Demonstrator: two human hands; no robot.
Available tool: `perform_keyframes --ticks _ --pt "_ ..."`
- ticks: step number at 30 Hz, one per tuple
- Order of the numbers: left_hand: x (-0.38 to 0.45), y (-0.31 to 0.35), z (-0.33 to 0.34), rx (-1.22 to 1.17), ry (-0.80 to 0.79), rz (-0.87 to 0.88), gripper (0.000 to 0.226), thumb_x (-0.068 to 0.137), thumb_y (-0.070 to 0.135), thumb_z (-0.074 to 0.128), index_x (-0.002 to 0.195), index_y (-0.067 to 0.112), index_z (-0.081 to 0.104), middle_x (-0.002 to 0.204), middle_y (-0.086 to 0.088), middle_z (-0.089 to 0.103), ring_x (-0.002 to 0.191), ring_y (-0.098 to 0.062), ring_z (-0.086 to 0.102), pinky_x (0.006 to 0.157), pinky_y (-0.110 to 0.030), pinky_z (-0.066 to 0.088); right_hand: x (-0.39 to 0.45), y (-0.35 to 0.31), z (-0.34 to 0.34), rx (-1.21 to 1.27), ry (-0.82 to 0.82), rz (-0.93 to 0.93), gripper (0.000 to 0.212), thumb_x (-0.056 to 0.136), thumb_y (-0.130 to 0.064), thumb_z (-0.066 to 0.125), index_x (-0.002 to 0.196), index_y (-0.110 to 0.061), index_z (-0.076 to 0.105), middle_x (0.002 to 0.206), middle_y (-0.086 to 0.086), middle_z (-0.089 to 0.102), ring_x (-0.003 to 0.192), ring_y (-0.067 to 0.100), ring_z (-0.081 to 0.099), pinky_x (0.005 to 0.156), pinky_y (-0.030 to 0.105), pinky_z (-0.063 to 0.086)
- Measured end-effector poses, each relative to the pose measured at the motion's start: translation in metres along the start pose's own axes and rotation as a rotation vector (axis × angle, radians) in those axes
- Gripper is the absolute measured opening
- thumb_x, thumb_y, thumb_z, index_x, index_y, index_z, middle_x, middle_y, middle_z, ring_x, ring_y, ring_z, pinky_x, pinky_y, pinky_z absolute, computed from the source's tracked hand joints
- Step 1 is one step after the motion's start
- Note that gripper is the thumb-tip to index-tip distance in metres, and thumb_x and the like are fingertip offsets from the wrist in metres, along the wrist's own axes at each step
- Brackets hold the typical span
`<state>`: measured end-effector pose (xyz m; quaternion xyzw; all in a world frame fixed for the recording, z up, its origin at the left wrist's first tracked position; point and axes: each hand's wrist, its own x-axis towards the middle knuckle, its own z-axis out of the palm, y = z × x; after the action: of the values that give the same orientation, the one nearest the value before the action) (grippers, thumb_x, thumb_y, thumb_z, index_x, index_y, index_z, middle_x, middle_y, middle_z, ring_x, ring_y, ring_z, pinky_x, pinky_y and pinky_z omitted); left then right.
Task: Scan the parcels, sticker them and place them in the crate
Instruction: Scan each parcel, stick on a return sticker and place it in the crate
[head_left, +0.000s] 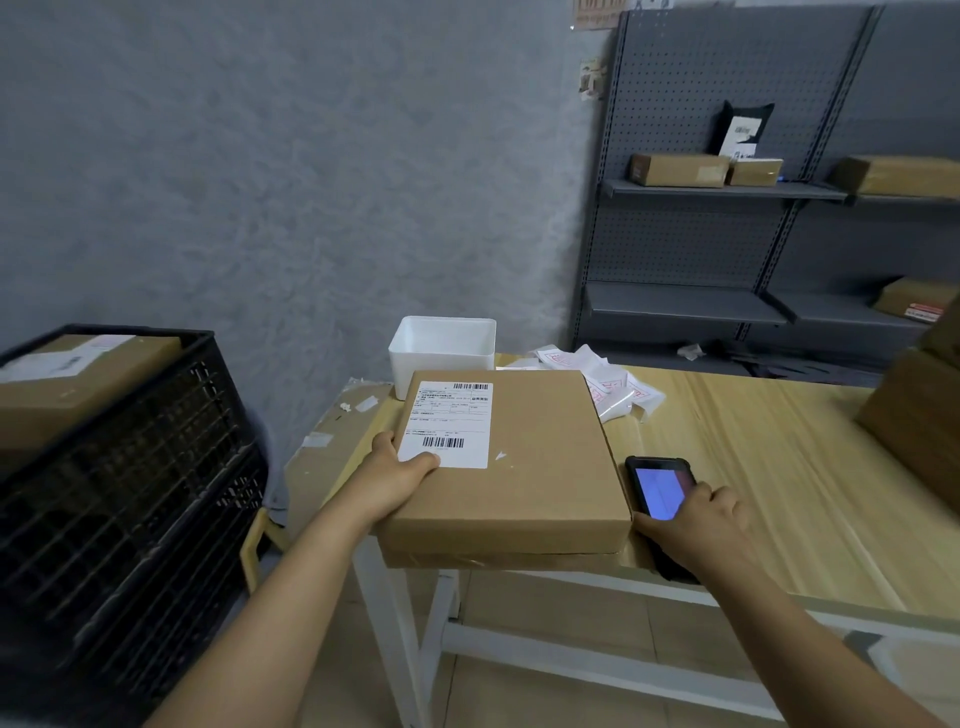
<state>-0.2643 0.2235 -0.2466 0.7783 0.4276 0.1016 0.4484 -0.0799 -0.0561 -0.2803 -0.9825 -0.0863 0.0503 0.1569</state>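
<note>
Black crate (119, 493) is standing left of the table (769, 467), already holding one parcel (78, 379). Flat cardboard parcel (519, 467) is lying on the table's near-left corner, label (449, 423) facing up. Left hand (397, 475) is gripping its left edge, thumb curling onto the label. Right hand (696, 525) is holding the scanner (657, 488) just beside the parcel, fingers curling round it, screen lit. White bin (441, 348) and loose stickers (613, 384) are sitting behind.

Parcel depot: pegboard shelving (691, 244), cardboard boxes (678, 170), black crate (124, 467).
</note>
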Motion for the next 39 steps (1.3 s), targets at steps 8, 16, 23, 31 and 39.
perform_keyframes --ticks 8,16,23,31,39 --pt "0.002 0.0 -0.001 -0.021 -0.038 -0.037 0.074 0.086 0.048 0.058 0.147 0.025 0.023 0.114 0.01 0.05 0.075 0.004 0.045 0.058 -0.02 0.033 0.008 0.002 0.001 0.06 -0.01 0.034 0.086 0.068 -0.06 0.071 0.125 -0.002 0.043 0.121 0.014 0.044 0.117 0.03 0.041 0.095 0.036 0.039" --pt "-0.007 -0.004 -0.001 -0.052 -0.054 -0.056 0.075 0.086 0.058 0.055 0.146 0.022 0.025 0.116 0.01 0.052 0.078 -0.003 0.049 0.058 -0.019 0.031 0.021 -0.013 -0.031 0.328 0.047 0.016 0.079 0.068 -0.052 0.077 0.119 0.001 0.048 0.116 0.017 0.044 0.085 0.026 0.048 0.066 0.037 0.047" --pt "-0.01 -0.001 -0.002 -0.006 -0.074 -0.089 0.082 0.086 0.062 0.052 0.147 0.018 0.02 0.139 0.002 0.049 0.093 -0.017 0.047 0.065 -0.029 0.036 0.007 -0.072 -0.091 0.304 0.132 -0.252 0.061 0.063 -0.057 0.079 0.082 -0.009 0.047 0.092 0.01 0.049 0.069 0.019 0.044 0.048 0.027 0.026" --pt "-0.019 0.002 -0.006 -0.012 -0.13 -0.079 0.094 0.073 0.061 0.068 0.143 0.02 0.019 0.086 0.021 0.041 0.074 0.002 0.043 0.057 -0.021 0.035 -0.043 -0.131 -0.113 0.064 -0.143 -0.423 0.054 0.065 -0.058 0.076 0.091 -0.017 0.053 0.082 -0.002 0.051 0.065 0.006 0.047 0.048 0.023 0.035" --pt "-0.023 -0.001 -0.005 -0.085 -0.115 -0.04 0.095 0.073 0.056 0.072 0.142 0.015 0.022 0.094 0.016 0.047 0.08 -0.005 0.048 0.06 -0.021 0.036 -0.067 -0.146 -0.11 -0.082 -0.2 -0.402 0.055 0.06 -0.069 0.072 0.072 -0.022 0.047 0.075 -0.006 0.049 0.064 0.006 0.047 0.049 0.025 0.034"
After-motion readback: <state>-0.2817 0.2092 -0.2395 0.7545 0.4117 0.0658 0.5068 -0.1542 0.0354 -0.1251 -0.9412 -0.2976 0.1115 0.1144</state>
